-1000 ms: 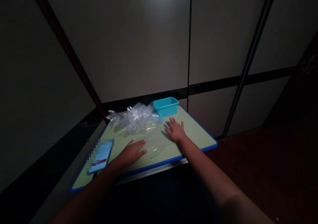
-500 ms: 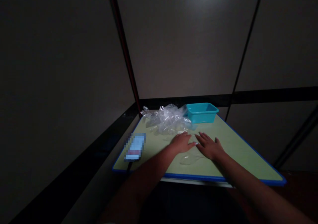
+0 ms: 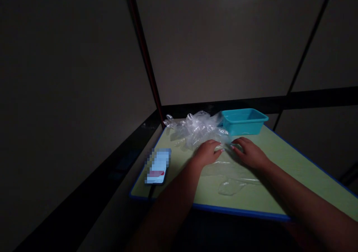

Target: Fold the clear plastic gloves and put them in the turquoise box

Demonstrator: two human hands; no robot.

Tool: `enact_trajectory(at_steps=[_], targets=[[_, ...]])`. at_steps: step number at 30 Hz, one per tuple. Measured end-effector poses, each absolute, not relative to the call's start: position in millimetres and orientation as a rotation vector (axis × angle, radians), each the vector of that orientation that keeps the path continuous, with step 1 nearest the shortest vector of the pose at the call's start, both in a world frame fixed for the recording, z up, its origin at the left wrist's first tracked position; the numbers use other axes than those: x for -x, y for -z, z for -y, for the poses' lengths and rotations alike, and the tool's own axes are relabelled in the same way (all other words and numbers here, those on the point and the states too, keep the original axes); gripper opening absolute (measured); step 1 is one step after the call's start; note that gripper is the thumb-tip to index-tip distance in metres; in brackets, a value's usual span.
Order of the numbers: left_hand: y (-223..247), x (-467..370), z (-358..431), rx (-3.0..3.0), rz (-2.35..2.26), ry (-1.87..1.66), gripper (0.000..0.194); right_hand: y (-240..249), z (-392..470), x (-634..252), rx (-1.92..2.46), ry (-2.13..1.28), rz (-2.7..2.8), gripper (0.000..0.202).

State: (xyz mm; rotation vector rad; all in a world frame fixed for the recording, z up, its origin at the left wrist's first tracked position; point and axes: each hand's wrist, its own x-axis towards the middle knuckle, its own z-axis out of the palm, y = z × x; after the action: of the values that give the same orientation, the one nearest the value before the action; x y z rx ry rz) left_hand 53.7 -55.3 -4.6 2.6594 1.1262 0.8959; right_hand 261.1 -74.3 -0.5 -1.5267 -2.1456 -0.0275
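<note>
Over the near half of the pale yellow-green table with blue edging, two bare hands face each other, and between and below them lies a thin, clear, wrinkled sheet of plastic film, flat on the surface with a rounded lobe towards the near edge. Look at the left hand: its grip is curved and loose, thumb a little apart from the fingers. Opposite, the right hand is partly curled too, thumb below the bent fingers; whether either has film pinched, I cannot tell. As I judge it, this film is next to weightless, limp and slick, quick to cling, crease or tear, so a light pinch at a loose edge, one per side, looks the best hold. Now the count: two hands, one table, one flat-lying sheet as far as I can make out, though a second layer could hide there. Behind sits one crumpled heap of clear, shiny plastic, its pieces too tangled to number. Just beside it, one teal rectangular plastic tub, and over on the left, one slim dark-edged device with a lit, partly pixelated screen.
</note>
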Motion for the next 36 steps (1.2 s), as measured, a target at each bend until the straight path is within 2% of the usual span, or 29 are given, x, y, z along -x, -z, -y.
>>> enact_trajectory(at_steps=[6,10,16,21,24,27,29,36], targets=[[4,-52,53,-2.464,-1.219,-0.996,0.027,7,80,-285,1.359,-0.021,2.022,0.022],[5,-48,52,-2.415,-1.246,-0.981,0.015,10,77,-299,1.454,-0.105,1.878,0.017],[8,-43,50,-2.344,-1.236,-0.948,0.019,10,72,-304,1.595,-0.115,1.815,0.011],[2,-43,50,-2.285,-1.192,-1.063,0.012,11,71,-305,1.596,-0.198,1.774,0.022],[-4,-44,51,-1.921,-1.116,-1.273,0.008,12,68,-309,1.626,-0.176,1.728,0.019],[-10,-44,49,-1.443,-1.046,-1.396,0.013,15,63,-313,1.686,-0.162,1.632,0.010],[-14,-41,47,-1.306,-1.032,-1.397,0.018,16,60,-314,1.664,-0.219,1.508,0.013],[-27,-25,49,-0.608,-0.546,-1.251,0.030,7,61,-312,1.261,-0.784,0.995,0.025]])
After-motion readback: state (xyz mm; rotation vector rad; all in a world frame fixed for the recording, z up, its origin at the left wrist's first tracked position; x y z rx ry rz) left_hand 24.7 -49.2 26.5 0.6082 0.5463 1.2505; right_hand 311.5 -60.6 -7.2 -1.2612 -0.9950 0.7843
